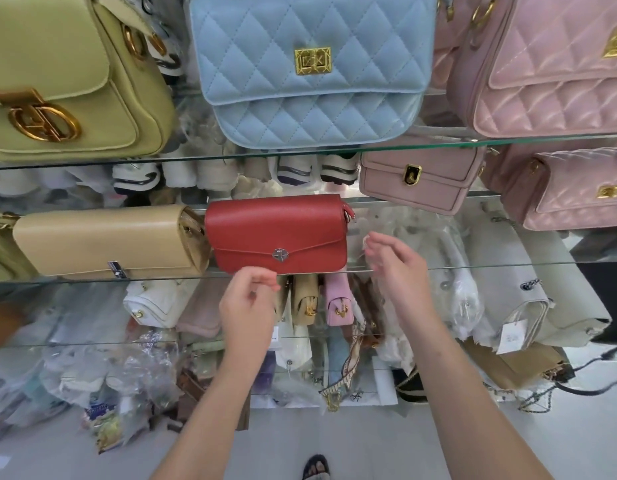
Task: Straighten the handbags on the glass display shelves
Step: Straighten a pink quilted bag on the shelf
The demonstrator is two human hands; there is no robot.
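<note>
A red flap handbag (pixel 277 232) with a silver clasp stands upright on the middle glass shelf (pixel 473 265), close to its front edge. My left hand (pixel 248 306) hovers just below the bag's lower left corner, fingers loosely curled, holding nothing. My right hand (pixel 397 268) is off the bag's right end, fingers spread, not touching it. A beige bag (pixel 103 242) stands against the red bag's left side. On the upper shelf (pixel 508 142) sit a yellow-green bag (pixel 64 77), a light blue quilted bag (pixel 310 67) and a pink quilted bag (pixel 549 64).
A mauve bag (pixel 421 176) and another pink quilted bag (pixel 577 188) stand at the right of the middle level. Lower shelves hold small bags, a pink pouch (pixel 339 301), plastic-wrapped goods and cream bags (pixel 528 306). My sandalled foot (pixel 315 467) is on the grey floor.
</note>
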